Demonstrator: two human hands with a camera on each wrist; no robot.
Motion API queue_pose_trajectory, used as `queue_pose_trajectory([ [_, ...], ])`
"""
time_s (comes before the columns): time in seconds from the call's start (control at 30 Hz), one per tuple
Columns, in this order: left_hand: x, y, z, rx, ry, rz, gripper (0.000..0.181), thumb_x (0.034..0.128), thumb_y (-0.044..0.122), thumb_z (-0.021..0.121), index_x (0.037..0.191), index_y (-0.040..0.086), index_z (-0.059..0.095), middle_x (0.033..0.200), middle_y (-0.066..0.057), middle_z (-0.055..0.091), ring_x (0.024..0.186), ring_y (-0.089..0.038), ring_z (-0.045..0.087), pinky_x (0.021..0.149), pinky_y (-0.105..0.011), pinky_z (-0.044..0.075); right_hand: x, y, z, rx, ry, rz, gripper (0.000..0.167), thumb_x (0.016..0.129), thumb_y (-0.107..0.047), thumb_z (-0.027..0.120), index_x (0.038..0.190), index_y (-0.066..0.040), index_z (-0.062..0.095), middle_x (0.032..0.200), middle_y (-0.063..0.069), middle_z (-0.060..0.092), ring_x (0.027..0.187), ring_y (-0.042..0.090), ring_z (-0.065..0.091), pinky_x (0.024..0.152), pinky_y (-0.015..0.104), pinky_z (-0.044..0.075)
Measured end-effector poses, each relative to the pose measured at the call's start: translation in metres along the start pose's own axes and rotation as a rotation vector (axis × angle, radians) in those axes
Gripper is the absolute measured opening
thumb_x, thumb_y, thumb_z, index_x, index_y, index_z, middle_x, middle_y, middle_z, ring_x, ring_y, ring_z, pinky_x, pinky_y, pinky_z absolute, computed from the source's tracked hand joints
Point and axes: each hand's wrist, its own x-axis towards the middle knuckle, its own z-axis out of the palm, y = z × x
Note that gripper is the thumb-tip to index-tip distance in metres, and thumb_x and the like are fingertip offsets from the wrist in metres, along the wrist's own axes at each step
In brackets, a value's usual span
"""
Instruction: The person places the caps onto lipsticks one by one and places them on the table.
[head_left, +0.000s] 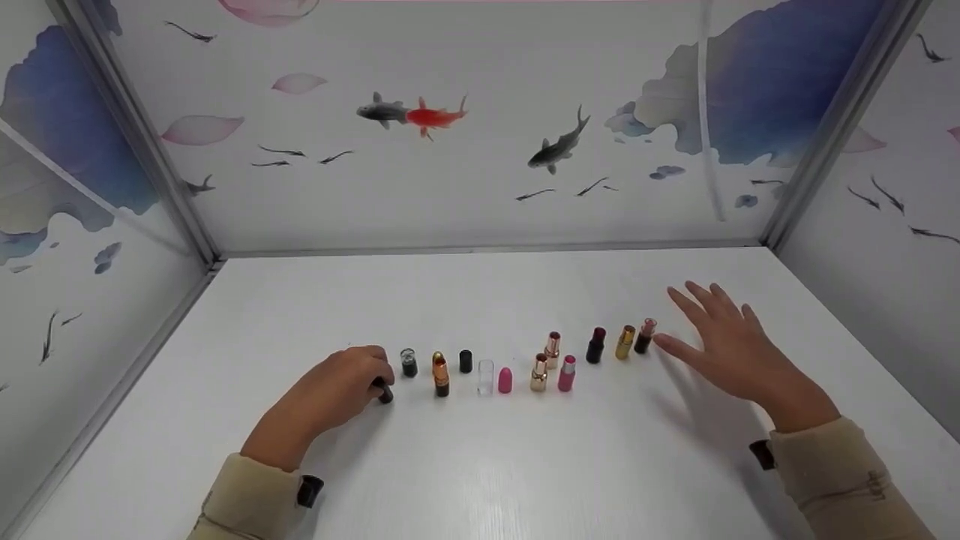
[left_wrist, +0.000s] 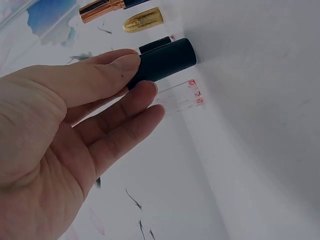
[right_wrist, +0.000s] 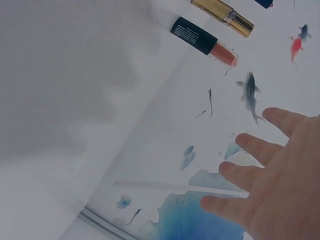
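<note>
My left hand (head_left: 334, 390) pinches a black lipstick cap (left_wrist: 167, 61) between thumb and fingers, low over the table at the left end of a row of lipsticks and caps. Close to it are a clear-topped dark cap (head_left: 408, 363) and a copper and black lipstick (head_left: 441, 377) with a gold bullet-shaped piece (left_wrist: 143, 20) behind it. My right hand (head_left: 731, 352) is spread with straight fingers above the table, holding nothing. Nearest to its thumb stands a black lipstick with a pinkish top (right_wrist: 205, 40), beside a gold lipstick (right_wrist: 225, 16).
Mid-row stand a small black cap (head_left: 466, 361), a clear cap (head_left: 486, 377) and a pink cap (head_left: 505, 380). Further right are two rose-gold lipsticks (head_left: 539, 373), a pink lipstick (head_left: 567, 373) and a dark red one (head_left: 596, 346). Printed panels (head_left: 480, 202) enclose the white table (head_left: 480, 465).
</note>
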Motion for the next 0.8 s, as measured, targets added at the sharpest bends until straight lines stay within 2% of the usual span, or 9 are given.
queue_pose_trajectory([
  [0.23,0.000,-0.002,0.002,-0.014,0.010,0.027,0.017,0.0894,-0.010,0.079,0.097,0.005,0.083,0.090,-0.001,0.070,0.087,-0.018,0.069,0.079,-0.036,0.061,0.000,0.002,-0.001,0.008,0.002,-0.007,0.090,0.105,-0.066,0.052,0.169,-0.009,0.026,0.172,0.028,0.020,0.157,0.057,0.010,0.117,0.083,0.006],
  [0.6,0.002,-0.003,0.006,-0.016,0.002,-0.004,0.016,0.0885,-0.009,0.081,0.097,0.005,0.083,0.091,-0.001,0.072,0.089,-0.018,0.069,0.082,-0.037,0.061,0.001,0.001,-0.003,0.002,0.007,-0.002,0.090,0.105,-0.067,0.053,0.170,-0.010,0.025,0.172,0.028,0.019,0.157,0.057,0.011,0.117,0.083,0.007],
  [0.8,0.003,-0.003,0.005,-0.027,-0.001,-0.020,0.017,0.0875,-0.008,0.082,0.098,0.005,0.083,0.091,-0.001,0.072,0.089,-0.018,0.069,0.083,-0.036,0.062,-0.003,-0.009,-0.009,0.028,0.047,-0.034,0.089,0.105,-0.064,0.055,0.170,-0.010,0.025,0.173,0.027,0.021,0.158,0.055,0.011,0.118,0.082,0.008],
])
